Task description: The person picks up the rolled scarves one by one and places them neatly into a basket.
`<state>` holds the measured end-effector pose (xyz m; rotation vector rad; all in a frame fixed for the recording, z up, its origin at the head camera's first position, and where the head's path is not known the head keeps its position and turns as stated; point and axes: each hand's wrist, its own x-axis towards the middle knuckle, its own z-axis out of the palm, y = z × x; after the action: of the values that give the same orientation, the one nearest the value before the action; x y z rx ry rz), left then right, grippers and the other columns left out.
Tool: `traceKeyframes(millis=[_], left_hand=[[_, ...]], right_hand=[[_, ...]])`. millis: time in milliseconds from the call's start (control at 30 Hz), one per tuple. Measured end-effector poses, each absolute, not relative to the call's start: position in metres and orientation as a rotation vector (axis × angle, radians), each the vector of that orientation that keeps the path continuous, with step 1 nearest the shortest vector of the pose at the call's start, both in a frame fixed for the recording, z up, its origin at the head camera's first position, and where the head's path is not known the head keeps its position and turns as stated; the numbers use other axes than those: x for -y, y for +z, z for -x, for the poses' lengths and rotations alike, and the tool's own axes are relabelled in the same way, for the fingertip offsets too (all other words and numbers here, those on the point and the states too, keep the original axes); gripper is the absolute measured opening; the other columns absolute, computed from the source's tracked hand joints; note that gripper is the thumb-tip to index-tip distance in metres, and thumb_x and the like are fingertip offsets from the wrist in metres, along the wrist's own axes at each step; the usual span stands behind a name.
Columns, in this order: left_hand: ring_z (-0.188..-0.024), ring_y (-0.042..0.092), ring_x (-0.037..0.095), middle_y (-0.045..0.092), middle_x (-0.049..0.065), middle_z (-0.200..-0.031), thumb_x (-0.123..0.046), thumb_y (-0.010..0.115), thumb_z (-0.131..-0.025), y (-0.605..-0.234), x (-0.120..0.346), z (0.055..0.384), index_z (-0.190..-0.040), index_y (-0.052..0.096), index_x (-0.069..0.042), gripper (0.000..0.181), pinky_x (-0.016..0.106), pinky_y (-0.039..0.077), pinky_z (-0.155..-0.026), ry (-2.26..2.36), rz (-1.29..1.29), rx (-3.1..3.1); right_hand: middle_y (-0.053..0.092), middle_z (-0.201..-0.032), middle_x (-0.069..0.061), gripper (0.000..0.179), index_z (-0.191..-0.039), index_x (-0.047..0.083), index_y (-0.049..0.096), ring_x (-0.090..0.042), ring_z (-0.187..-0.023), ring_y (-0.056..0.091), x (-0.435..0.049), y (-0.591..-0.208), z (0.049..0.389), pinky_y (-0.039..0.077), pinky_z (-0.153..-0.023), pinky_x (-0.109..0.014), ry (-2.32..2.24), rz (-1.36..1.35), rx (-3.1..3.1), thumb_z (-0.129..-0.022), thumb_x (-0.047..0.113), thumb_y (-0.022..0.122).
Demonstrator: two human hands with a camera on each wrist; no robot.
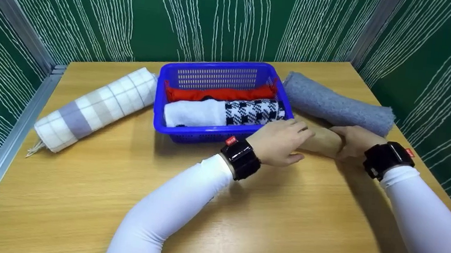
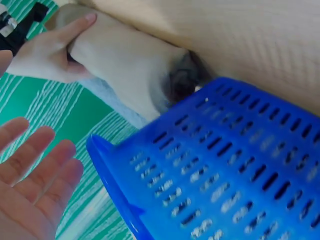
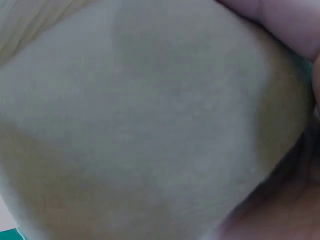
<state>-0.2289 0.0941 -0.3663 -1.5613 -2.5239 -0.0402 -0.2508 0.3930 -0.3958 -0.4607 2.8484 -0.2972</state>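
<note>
My right hand (image 1: 358, 143) grips the far right end of a beige rolled cloth (image 1: 321, 141), which lies just right of the blue basket (image 1: 208, 132). In the left wrist view the thumb lies along the top of the roll, and its dark near end (image 2: 181, 82) is close to the basket's wall. The beige fabric fills most of the right wrist view. My left hand (image 1: 278, 142) hovers by the basket's front right corner, its fingers (image 2: 37, 165) spread and apart from the roll. The basket holds a red roll (image 1: 220, 94) and a white and black-patterned roll (image 1: 197, 113).
Behind the beige roll lies a thick grey roll (image 1: 336, 106) along the right side of the table. A white checked roll (image 1: 99, 107) with fringe lies left of the basket. Green walls with white lines (image 1: 236, 23) enclose the wooden table (image 1: 117, 199).
</note>
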Motion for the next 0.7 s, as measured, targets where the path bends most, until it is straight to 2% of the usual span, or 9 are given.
traceKeyframes(millis=[300, 533, 700], left_hand=[[-0.139, 0.06, 0.023, 0.063, 0.005, -0.147, -0.045, 0.072, -0.103, -0.379, -0.106, 0.224, -0.147, 0.059, -0.012, 0.057, 0.035, 0.051, -0.117, -0.019, 1.596, 2.534], [-0.145, 0.057, 0.023, 0.059, 0.007, -0.154, -0.046, 0.069, -0.105, -0.388, -0.116, 0.223, -0.153, 0.053, -0.012, 0.061, 0.036, 0.049, -0.12, 0.021, 1.585, 2.611], [-0.146, 0.056, 0.023, 0.057, 0.008, -0.158, -0.044, 0.07, -0.105, -0.394, -0.122, 0.224, -0.155, 0.051, -0.011, 0.064, 0.036, 0.048, -0.121, -0.012, 1.573, 2.661]], right_hand=[[0.073, -0.124, -0.028, 0.07, -0.136, 0.004, 0.066, -0.05, -0.118, 0.067, -0.392, -0.399, 0.25, 0.053, -0.105, -0.067, -0.283, 0.515, -2.847, -0.07, 0.002, 0.09], [0.067, -0.138, -0.033, 0.077, -0.148, 0.0, 0.061, -0.057, -0.13, 0.061, -0.39, -0.397, 0.248, 0.047, -0.111, -0.071, -0.261, 0.494, -2.826, -0.074, -0.006, 0.082], [0.066, -0.142, -0.031, 0.075, -0.148, 0.003, 0.062, -0.057, -0.132, 0.059, -0.387, -0.396, 0.248, 0.046, -0.112, -0.072, -0.259, 0.48, -2.833, -0.075, -0.009, 0.078]])
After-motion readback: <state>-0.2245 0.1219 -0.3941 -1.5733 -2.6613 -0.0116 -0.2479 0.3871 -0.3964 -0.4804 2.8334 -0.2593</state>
